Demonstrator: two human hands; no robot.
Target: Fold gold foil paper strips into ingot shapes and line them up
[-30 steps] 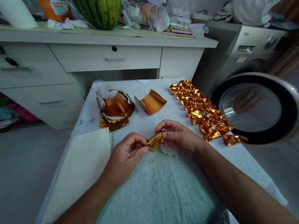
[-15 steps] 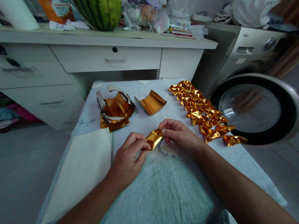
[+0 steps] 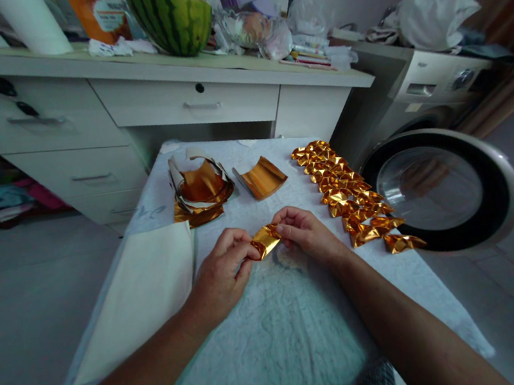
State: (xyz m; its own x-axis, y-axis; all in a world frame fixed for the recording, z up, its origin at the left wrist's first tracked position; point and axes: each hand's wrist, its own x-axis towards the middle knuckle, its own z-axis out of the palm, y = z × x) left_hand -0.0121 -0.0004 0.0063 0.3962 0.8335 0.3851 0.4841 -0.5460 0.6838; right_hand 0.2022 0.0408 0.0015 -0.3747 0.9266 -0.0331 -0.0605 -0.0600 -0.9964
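Note:
Between my two hands is a piece of gold foil paper [image 3: 265, 240], partly folded, its middle flat and shiny. My left hand [image 3: 223, 272] pinches its left end between thumb and fingers. At the other end, my right hand [image 3: 306, 231] grips it the same way, and the fingers hide that tip. Beyond my hands lies a small curled stack of gold foil sheets [image 3: 263, 177]. Left of that stack sits a bigger pile of curled foil sheets [image 3: 200, 185]. To my right, folded gold foil ingots [image 3: 342, 189] lie in overlapping rows, with a single ingot [image 3: 404, 241] at the near end.
A cloth [image 3: 262, 348] covers the table. Pale paper [image 3: 141, 295] lies along its left side. Behind stands a white drawer unit [image 3: 194, 101] bearing half a watermelon [image 3: 171, 20] and plastic bags. At the right, a washing machine's round door [image 3: 442, 189] hangs open beside the table.
The hands keep hold of both ends of the foil paper and have barely moved. The whole view has shifted very slightly.

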